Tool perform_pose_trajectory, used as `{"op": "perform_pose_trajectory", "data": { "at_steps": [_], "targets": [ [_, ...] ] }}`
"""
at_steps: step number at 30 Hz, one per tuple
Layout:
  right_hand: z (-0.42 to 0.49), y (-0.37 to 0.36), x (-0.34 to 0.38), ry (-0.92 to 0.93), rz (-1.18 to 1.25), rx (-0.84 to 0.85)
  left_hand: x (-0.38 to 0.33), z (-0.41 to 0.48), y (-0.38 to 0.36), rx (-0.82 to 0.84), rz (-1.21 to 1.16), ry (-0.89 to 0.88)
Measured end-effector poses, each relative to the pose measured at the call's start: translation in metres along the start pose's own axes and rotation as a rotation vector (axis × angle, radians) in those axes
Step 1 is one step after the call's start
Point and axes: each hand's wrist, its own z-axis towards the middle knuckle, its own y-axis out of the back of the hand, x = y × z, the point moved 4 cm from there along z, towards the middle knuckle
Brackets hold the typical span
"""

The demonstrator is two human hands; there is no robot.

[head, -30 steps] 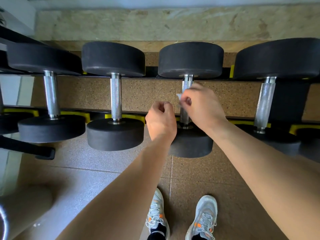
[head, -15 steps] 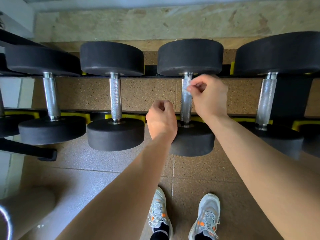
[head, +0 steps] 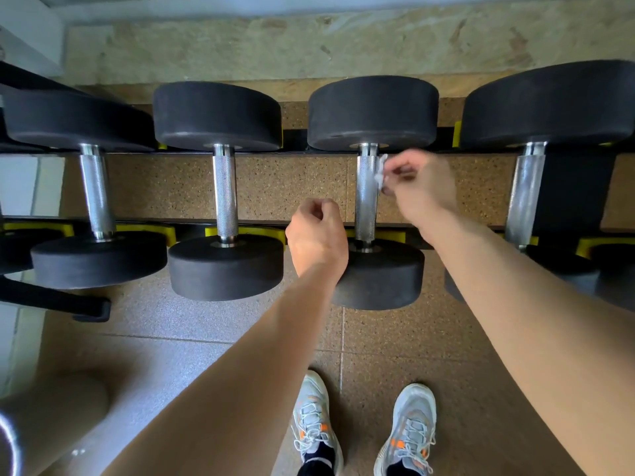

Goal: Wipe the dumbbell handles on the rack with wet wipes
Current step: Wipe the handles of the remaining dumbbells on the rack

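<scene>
Right hand [head: 423, 188] moved rightward; one wipe [head: 380, 172]; four handles [head: 366, 201].

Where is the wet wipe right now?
In the head view, the wet wipe is pinched by the right hand at the right side of the third dumbbell handle from the left.
</scene>
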Motion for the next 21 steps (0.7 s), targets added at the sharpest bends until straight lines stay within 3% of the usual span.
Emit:
{"op": "perform_pose_trajectory", "data": {
  "at_steps": [3,7,9,14,16,19,21],
  "targets": [
    [-0.003,-0.001,-0.001,-0.004,-0.022,-0.014,0.0,0.0,0.0,0.001,0.001,0.008],
    [-0.045,-0.001,-0.021,-0.012,-0.237,0.255,-0.001,-0.001,0.001,0.001,0.001,-0.003],
    [-0.041,0.0,-0.018,0.001,-0.192,0.209,-0.001,-0.001,0.001,0.004,-0.005,-0.007],
    [-0.005,0.0,0.017,0.065,-0.059,-0.144,0.0,0.0,0.0,0.005,-0.016,-0.011],
    [-0.015,-0.001,0.013,0.079,-0.119,-0.11,-0.001,-0.002,0.001,0.018,0.002,-0.03],
    [-0.046,-0.002,-0.009,0.064,-0.243,0.092,-0.006,-0.003,0.002,0.08,0.044,-0.132],
    [-0.059,0.001,-0.016,0.064,-0.202,0.094,-0.009,-0.005,0.003,0.165,0.075,-0.223]
  ]
}}
